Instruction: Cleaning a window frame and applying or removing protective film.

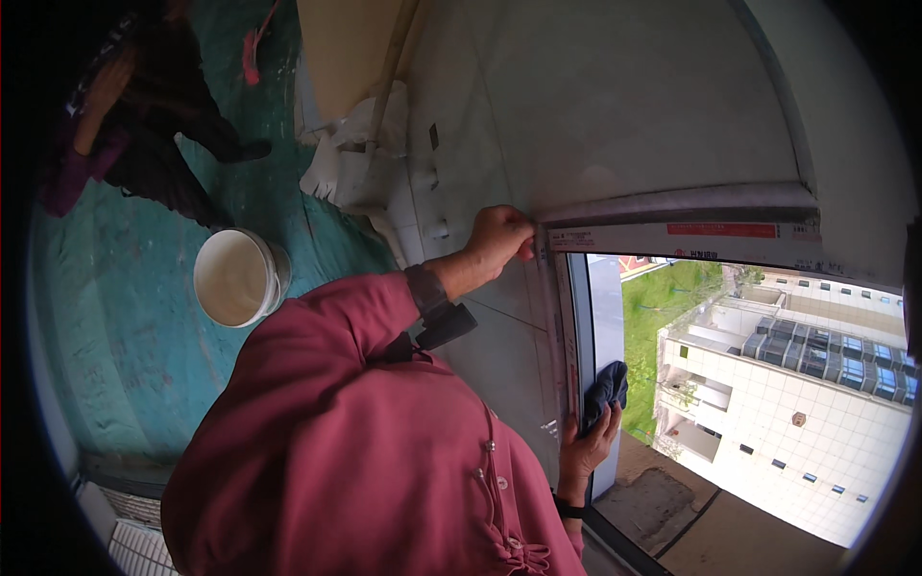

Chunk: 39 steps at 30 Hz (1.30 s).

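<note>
My right hand (591, 446) presses a dark blue cloth (607, 386) against the white-and-dark side frame of a window (580, 331), its fingers bent over the cloth. My left hand (501, 245) is closed at the frame's corner, beside the grey tiled wall (475, 115). Its fingertips are curled under, and whether they grip the frame edge or some small thing is hidden. Printed protective film (672, 238) covers the frame's other bar. A dark band circles each wrist, and a dark flap (447, 326) hangs near my left cuff.
A white bucket (235, 276) stands on the green floor covering (125, 355) to my left. Beyond it is another person (158, 125) in dark trousers. White plastic sheeting (331, 168) and a board (346, 48) lean by the wall. Grass and a pale building (768, 413) show outside.
</note>
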{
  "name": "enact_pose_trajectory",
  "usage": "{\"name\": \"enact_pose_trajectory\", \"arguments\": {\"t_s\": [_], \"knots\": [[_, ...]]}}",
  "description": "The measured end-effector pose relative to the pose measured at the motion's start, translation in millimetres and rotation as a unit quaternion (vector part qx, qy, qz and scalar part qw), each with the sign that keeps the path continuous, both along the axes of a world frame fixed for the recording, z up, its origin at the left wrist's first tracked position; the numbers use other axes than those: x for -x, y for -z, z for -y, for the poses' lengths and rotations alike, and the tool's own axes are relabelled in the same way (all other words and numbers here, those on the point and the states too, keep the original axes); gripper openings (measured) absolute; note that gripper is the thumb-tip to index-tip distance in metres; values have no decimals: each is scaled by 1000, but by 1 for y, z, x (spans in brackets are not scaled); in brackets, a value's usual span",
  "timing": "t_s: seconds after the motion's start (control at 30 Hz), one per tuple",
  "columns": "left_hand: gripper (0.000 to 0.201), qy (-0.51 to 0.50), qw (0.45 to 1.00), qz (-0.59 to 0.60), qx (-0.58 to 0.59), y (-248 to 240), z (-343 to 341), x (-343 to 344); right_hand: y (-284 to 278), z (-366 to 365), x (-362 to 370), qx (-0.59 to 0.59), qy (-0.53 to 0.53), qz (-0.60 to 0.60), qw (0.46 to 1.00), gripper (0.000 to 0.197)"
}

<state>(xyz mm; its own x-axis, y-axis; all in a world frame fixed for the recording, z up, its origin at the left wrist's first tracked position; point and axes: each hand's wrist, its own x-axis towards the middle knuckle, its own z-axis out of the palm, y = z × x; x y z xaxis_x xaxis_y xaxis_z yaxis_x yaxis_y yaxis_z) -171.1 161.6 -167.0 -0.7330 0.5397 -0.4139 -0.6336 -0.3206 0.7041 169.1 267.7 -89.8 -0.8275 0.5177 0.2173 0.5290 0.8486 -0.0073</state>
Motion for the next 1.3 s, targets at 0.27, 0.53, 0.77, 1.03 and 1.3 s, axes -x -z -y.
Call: {"name": "enact_pose_trajectory", "arguments": {"t_s": [0.27,0.53,0.77,1.03,1.3], "knots": [[6,-1,987,-152,55,2,3,-3,1,1,1,-3,6,11,1000,58],[14,-37,999,15,-32,10,8,1,2,-4,1,-2,12,18,1000,59],[21,24,939,-289,186,5,1,2,3,-3,0,4,9,-1,1000,59],[14,-20,874,-428,230,12,-3,1,2,-4,-4,7,-5,-5,1000,59],[12,-49,825,-508,244,1,-6,-7,-3,-6,-4,27,11,-1,1000,58]]}}
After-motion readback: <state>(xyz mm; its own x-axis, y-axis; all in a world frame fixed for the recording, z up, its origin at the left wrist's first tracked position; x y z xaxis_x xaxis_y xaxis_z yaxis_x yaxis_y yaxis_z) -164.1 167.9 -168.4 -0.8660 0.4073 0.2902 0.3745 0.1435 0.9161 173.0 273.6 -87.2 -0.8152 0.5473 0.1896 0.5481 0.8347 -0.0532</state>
